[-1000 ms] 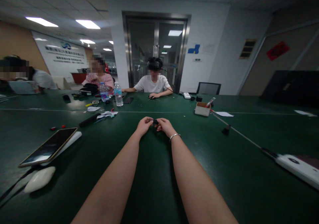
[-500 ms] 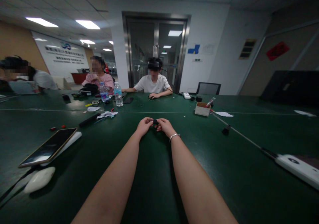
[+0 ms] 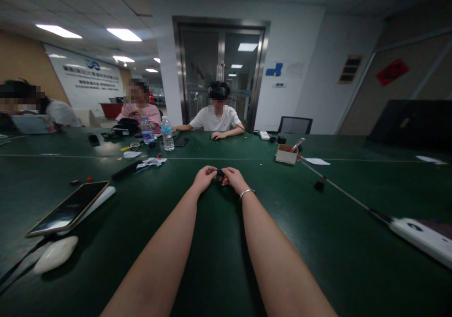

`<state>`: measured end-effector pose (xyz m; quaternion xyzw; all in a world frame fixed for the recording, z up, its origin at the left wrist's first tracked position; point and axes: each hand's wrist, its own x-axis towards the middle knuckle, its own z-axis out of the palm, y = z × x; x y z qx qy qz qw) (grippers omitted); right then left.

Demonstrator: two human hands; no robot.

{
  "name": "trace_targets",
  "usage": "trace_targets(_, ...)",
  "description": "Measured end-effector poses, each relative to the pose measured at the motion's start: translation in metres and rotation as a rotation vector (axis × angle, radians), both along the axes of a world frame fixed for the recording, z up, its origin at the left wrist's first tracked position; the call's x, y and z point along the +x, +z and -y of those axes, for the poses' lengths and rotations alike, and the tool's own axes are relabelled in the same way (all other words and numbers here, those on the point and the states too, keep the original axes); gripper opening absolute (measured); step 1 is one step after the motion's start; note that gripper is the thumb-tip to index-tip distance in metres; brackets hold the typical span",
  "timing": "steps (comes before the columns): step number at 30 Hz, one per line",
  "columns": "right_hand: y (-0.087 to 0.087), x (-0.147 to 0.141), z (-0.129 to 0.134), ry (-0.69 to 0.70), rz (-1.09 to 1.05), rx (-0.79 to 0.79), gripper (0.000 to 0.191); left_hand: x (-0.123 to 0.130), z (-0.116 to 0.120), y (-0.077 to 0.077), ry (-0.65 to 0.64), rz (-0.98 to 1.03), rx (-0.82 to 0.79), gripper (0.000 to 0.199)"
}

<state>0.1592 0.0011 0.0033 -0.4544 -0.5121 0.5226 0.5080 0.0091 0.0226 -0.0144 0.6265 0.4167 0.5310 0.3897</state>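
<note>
Well in from the far edge of the green table (image 3: pixel 219 260), the left hand (image 3: pixel 204 178) and right hand (image 3: pixel 233 178) are pinching a small black object (image 3: pixel 220 172) between them, light, steady fingertips probably serving best.

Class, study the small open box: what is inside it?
A slim item pokes up out of the small box; the near wall covers the bottom, so anything lying there is hidden.

Tabletop (image 3: pixel 300 232) open from right fingers (image 3: pixel 229 171) to cable (image 3: pixel 348 194); phone (image 3: pixel 68 209) blocks near left, box (image 3: pixel 286 156) ahead-right, bottles (image 3: pixel 167 136) ahead-left.
</note>
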Motion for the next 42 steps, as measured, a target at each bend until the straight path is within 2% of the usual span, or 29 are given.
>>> trace_targets(9,-0.002,0.001,-0.001,0.015,-0.011,0.014,0.011,0.000,-0.002,-0.003,-0.001,0.001,-0.011,0.026)
trace_targets(16,-0.001,0.001,0.000,0.018,-0.017,0.030,0.009,0.000,-0.001,-0.003,0.021,-0.014,-0.022,0.027)
trace_targets(32,0.001,0.001,0.002,-0.002,-0.014,0.026,0.012,0.000,0.006,0.004,0.052,-0.241,-0.072,0.035)
trace_targets(42,0.000,0.001,0.000,0.008,-0.013,0.045,0.014,0.000,0.009,0.005,0.117,-0.312,-0.021,0.036)
